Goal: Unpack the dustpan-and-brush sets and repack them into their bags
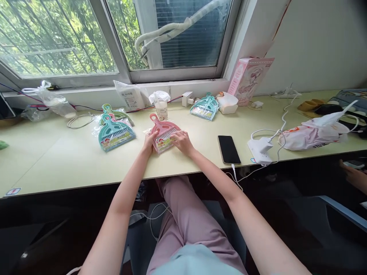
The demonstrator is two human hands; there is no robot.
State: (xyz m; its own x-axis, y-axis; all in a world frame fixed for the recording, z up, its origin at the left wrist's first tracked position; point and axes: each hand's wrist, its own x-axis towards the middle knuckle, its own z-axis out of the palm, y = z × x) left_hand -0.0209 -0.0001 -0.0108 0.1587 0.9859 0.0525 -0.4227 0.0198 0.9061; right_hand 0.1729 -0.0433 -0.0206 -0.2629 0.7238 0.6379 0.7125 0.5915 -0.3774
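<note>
A pink mini dustpan and brush set in clear packaging lies tilted on the pale table between my hands. My left hand grips its left edge, thumb on top. My right hand has its fingers curled at the set's right side, over the printed card; the fingertips are partly hidden. To the left, a blue packaged dustpan set lies in front of a pink and a green one. Another blue-green packaged set rests further back on the right.
A drink cup stands just behind the pink set. A phone on a charging cable lies to the right, near a white power strip. Farther right are a plastic bag and a pink box. Another person's hand shows at the right edge.
</note>
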